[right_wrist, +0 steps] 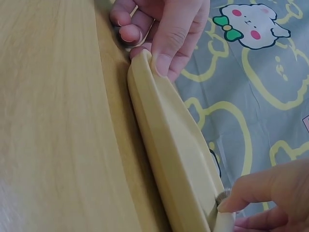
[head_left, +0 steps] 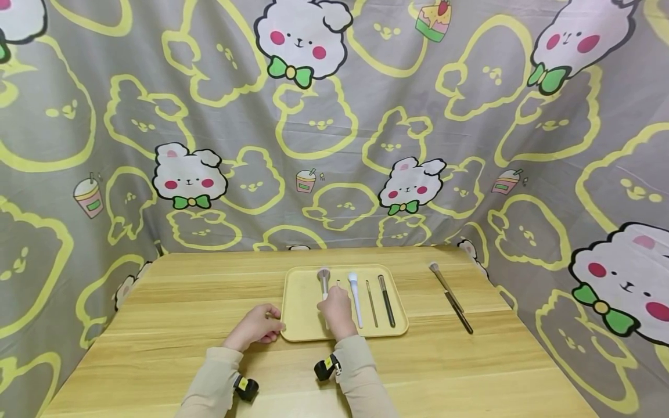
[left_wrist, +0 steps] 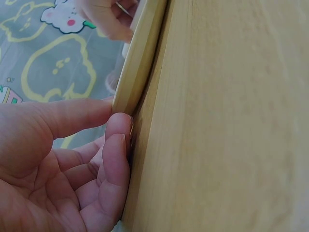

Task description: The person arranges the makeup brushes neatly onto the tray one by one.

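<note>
My left hand (head_left: 257, 326) pinches the near left corner of a shallow yellow tray (head_left: 300, 302), thumb on the rim and curled fingers below, as the left wrist view shows. Over the tray, my right hand (head_left: 337, 307) pinches the pale handle of a makeup brush (head_left: 324, 274) whose wide head points away from me. Most of a small brush (head_left: 338, 282) is hidden behind that hand. To its right lie a white and pale blue makeup brush (head_left: 354, 290), a thin brush (head_left: 371, 303) and a dark-handled brush (head_left: 387, 302), roughly side by side.
Two more makeup brushes lie on the wooden table (head_left: 209, 278) right of the tray: one with a brownish handle (head_left: 443, 281), the other dark (head_left: 460, 313), overlapping. A patterned grey curtain (head_left: 334, 174) hangs behind the table and along its sides.
</note>
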`<state>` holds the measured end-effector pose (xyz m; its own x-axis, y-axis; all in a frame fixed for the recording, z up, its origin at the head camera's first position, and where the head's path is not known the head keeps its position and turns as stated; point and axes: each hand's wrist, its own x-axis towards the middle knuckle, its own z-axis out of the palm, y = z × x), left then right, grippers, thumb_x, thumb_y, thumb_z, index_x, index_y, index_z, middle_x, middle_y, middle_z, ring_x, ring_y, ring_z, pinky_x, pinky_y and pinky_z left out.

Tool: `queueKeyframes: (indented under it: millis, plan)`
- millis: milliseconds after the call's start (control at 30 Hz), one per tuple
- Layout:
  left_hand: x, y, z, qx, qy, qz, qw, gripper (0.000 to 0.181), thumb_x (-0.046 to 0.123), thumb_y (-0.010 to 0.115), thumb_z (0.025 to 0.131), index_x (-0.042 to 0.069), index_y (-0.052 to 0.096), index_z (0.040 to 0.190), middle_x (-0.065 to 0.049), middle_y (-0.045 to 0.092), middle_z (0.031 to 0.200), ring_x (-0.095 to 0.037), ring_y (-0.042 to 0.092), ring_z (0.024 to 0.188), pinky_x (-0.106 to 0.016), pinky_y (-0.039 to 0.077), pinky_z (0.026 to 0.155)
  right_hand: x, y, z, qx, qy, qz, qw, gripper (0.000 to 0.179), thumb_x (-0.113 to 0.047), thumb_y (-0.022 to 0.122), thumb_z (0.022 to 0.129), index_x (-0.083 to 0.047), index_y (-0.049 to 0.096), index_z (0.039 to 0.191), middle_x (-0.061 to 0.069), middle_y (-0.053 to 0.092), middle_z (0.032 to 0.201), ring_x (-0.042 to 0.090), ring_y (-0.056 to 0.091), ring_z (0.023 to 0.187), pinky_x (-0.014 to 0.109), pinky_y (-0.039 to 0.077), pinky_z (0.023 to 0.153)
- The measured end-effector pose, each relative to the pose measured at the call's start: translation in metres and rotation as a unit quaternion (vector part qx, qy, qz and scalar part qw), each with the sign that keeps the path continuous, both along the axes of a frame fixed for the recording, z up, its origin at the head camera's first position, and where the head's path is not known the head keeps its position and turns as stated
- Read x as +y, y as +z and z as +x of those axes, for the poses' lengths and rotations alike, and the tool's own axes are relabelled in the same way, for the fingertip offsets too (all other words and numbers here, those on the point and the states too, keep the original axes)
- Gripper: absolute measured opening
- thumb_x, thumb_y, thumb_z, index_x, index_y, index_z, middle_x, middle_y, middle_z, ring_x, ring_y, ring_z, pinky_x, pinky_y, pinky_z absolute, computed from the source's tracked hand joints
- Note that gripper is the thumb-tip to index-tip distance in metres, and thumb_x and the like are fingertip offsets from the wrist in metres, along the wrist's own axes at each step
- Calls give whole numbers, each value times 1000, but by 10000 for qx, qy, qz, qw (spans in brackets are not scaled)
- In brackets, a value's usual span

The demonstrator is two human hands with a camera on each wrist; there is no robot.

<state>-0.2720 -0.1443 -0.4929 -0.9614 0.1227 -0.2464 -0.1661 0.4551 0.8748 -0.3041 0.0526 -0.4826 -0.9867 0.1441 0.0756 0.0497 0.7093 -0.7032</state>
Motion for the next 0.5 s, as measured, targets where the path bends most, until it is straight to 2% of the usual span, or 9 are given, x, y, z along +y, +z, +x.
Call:
queueKeyframes:
  millis: [500]
  plan:
    - [0,0,1,4,34,0,10000,25,4,69,85,-1,54,105,-9,63,73,-15,56,57,-26,48,51,0,1,3,-60,87,84,9999,11,5,70,73,6,62,81,14,61,70,22,59,57,28,50,49]
